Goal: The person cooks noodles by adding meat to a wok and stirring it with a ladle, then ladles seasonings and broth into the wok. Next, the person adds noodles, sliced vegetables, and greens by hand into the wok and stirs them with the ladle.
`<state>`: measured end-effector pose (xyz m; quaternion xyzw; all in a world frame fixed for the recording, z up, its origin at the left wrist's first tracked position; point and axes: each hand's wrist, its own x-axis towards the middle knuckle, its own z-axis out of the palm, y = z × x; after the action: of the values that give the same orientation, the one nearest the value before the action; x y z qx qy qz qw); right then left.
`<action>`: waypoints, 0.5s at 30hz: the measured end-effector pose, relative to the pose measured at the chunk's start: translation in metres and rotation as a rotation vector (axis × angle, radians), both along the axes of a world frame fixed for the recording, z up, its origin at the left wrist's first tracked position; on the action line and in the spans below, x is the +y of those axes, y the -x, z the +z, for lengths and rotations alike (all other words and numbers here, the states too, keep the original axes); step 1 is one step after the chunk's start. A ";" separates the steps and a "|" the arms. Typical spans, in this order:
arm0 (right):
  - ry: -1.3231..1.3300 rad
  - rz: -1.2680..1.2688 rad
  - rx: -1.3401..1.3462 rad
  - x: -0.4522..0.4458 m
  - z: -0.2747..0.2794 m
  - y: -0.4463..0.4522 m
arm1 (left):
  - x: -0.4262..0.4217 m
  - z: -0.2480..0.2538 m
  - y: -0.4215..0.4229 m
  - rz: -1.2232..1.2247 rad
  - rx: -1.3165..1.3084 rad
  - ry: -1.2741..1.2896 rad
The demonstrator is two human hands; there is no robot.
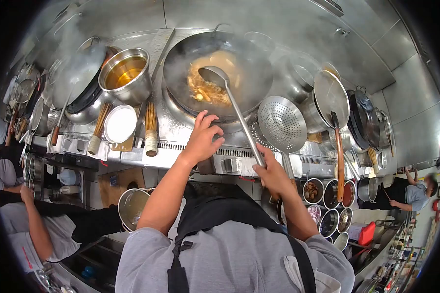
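A large dark wok (182, 57) sits on the stove in front of me, with steam rising from it. Inside, noodle-like strands and pale chunks (208, 93) lie in a cloudy tan broth. My right hand (273, 171) is closed around the handle of a long metal ladle (239, 115), whose bowl is over the broth. Just above the wok's near rim, my left hand (206, 136) has its fingers spread and curled, holding nothing. Beside the ladle handle, a perforated strainer (282, 123) rests to the right of the wok.
Left of the wok stand a pot of amber liquid (126, 73), a white round container (120, 124) and bamboo brushes (151, 132). A wooden-handled mesh strainer (331, 100) leans on a pot at right, above several ingredient bowls (313, 190). Co-workers (36, 222) stand left and far right.
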<state>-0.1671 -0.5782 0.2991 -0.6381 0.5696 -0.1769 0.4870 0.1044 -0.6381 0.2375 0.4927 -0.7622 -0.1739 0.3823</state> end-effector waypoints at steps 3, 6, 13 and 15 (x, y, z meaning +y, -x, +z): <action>-0.100 -0.019 -0.021 -0.047 -0.001 -0.008 | 0.000 0.003 0.001 0.007 -0.007 0.012; 0.316 -0.076 0.142 -0.070 -0.023 -0.032 | 0.003 0.004 -0.002 -0.002 -0.008 -0.006; -0.101 -0.111 0.038 -0.023 0.003 -0.036 | 0.003 0.000 -0.005 -0.008 0.035 -0.039; 0.015 -0.047 -0.073 -0.018 -0.016 -0.022 | 0.002 -0.002 -0.005 -0.010 0.037 -0.037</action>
<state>-0.1456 -0.5963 0.2828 -0.6211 0.5650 -0.2157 0.4984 0.1094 -0.6363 0.2352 0.4923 -0.7542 -0.1991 0.3863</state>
